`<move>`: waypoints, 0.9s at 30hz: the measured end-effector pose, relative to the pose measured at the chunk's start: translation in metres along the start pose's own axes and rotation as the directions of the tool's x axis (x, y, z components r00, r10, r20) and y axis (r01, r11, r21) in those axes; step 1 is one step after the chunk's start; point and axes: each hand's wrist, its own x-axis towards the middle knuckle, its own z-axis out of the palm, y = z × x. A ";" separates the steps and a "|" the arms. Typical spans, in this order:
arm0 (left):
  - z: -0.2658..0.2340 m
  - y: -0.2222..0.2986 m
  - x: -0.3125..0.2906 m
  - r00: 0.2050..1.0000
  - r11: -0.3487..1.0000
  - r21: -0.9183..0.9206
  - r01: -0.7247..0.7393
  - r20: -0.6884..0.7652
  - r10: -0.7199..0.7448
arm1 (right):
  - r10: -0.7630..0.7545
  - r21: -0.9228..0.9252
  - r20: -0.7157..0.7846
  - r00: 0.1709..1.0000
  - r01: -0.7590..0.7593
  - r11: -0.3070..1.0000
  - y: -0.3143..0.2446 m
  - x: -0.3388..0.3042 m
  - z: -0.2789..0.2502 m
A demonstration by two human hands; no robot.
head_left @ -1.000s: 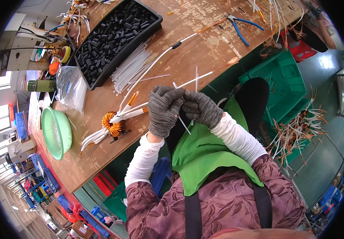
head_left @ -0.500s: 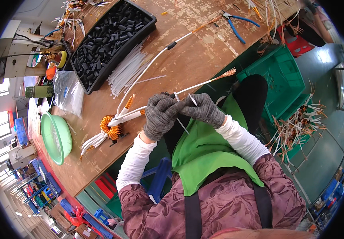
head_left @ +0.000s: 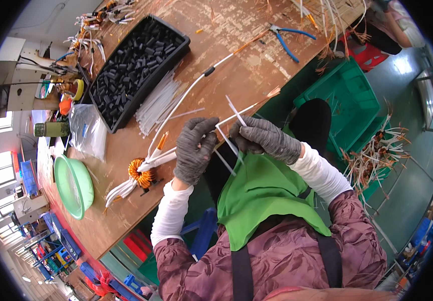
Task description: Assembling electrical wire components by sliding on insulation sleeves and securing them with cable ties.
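My left hand (head_left: 195, 151), in a grey glove, is over the white wire just right of the coil, its thumb and index finger apart. My right hand (head_left: 269, 139), gloved too, is closed on a thin white cable tie (head_left: 234, 108) that sticks up past the fingers. Between the hands, pale strips slant down over my lap; where their ends go is hard to make out. The white wire (head_left: 238, 115) runs behind my hands to bare copper strands at the table edge. A coil wound in orange wire (head_left: 142, 172) with white leads lies left of my left hand.
A black tray (head_left: 185, 46) of short black sleeves stands on the table (head_left: 236, 75), with loose cable ties (head_left: 157, 104) beside it. Blue-handled pliers (head_left: 287, 40) lie farther back. A green basin (head_left: 72, 186) is at left, green crates (head_left: 349, 95) and wired coils (head_left: 377, 150) at right.
My hands have moved apart, the left fingers opening off the wire. The tie in my right hand now points up and left. The whole view has shifted slightly.
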 end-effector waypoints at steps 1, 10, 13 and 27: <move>-0.006 0.000 0.007 0.990 0.989 0.058 -0.139 0.019 0.139 | -0.015 -0.010 0.000 1.000 0.015 1.000 -0.002 0.001 -0.001; -0.020 0.047 0.056 0.981 0.986 -0.166 -0.028 0.183 0.059 | -0.102 -0.131 0.010 0.995 0.103 0.986 -0.041 0.017 0.011; -0.026 0.043 0.065 0.997 0.973 -0.227 0.026 0.073 -0.010 | -0.244 -0.206 -0.027 0.969 0.233 0.950 -0.035 0.044 0.010; -0.054 -0.071 0.175 0.962 0.952 0.154 0.265 0.022 -0.271 | 0.236 0.220 -0.363 0.901 -0.163 0.962 -0.015 0.127 -0.046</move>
